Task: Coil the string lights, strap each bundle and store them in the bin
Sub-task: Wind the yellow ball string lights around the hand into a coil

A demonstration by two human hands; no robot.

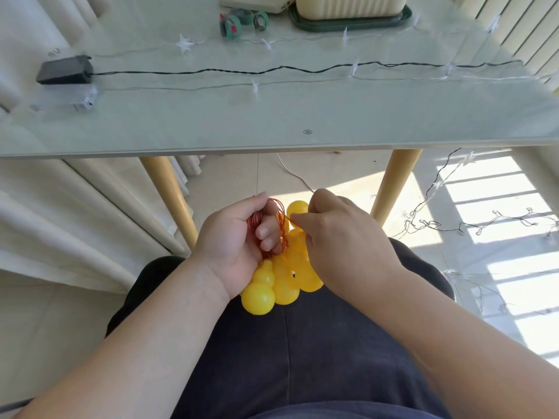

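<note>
Winding is well along on one strand only: the left hand [239, 240], in the lower middle of the frame over the lap, has its fingers clenched round a coil of red wire [252, 223], with the yellow gourd lights [266, 291] bunched below and beside it. The right hand [341, 237], just to its right, pinches a loose run of that same wire between its fingers. This bundle looks nearly coiled, yet no strap is on it. The strap rolls [231, 25] sit untouched at the top of the glass surface [302, 116], near the cream bin [351, 6] at the upper edge, whose inside is out of view. Left to do, by my reckoning: a black-wired star string [281, 68] with its black battery box [65, 69] stretched across the surface, a clear-wired star string [255, 86] beside it, and a tangle of lights [496, 220] on the floor at right.
</note>
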